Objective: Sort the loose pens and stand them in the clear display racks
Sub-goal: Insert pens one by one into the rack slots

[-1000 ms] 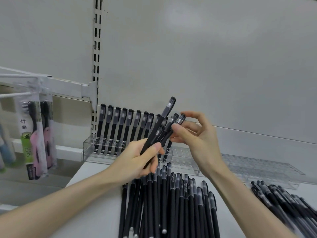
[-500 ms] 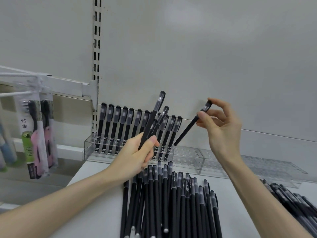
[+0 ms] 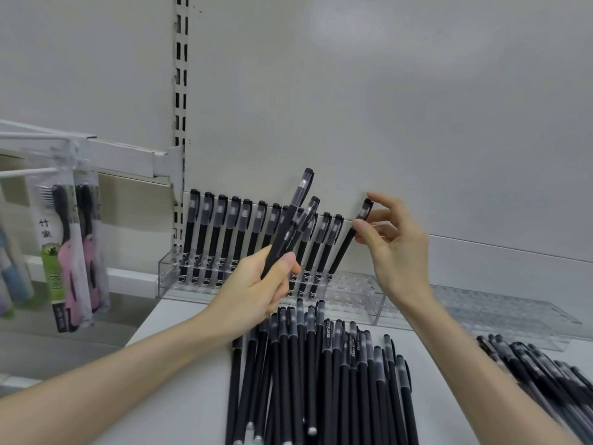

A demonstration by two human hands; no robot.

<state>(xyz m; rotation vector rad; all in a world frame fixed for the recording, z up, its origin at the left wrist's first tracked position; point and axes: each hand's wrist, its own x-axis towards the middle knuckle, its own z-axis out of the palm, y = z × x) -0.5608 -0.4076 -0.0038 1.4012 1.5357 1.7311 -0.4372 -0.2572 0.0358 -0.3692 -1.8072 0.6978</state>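
My left hand (image 3: 256,290) grips a small bunch of black pens (image 3: 295,220) that fan upward in front of the rack. My right hand (image 3: 394,248) pinches a single black pen (image 3: 348,242) near its cap, with the pen's lower end down at the clear display rack (image 3: 353,293), just right of the standing row. Several black pens (image 3: 231,232) stand side by side in the rack's left part. A pile of loose black pens (image 3: 321,374) lies on the white shelf (image 3: 179,380) below my hands.
A second clear rack (image 3: 500,313) extends to the right along the back panel. More loose pens (image 3: 545,377) lie at the right edge. Packaged toothbrushes (image 3: 70,252) hang from hooks at the left. A slotted upright (image 3: 180,91) runs up the wall.
My right hand drew one pen from the bunch in my left hand, carried it right, then lowered its end to the rack beside the standing row. My left hand kept its bunch.
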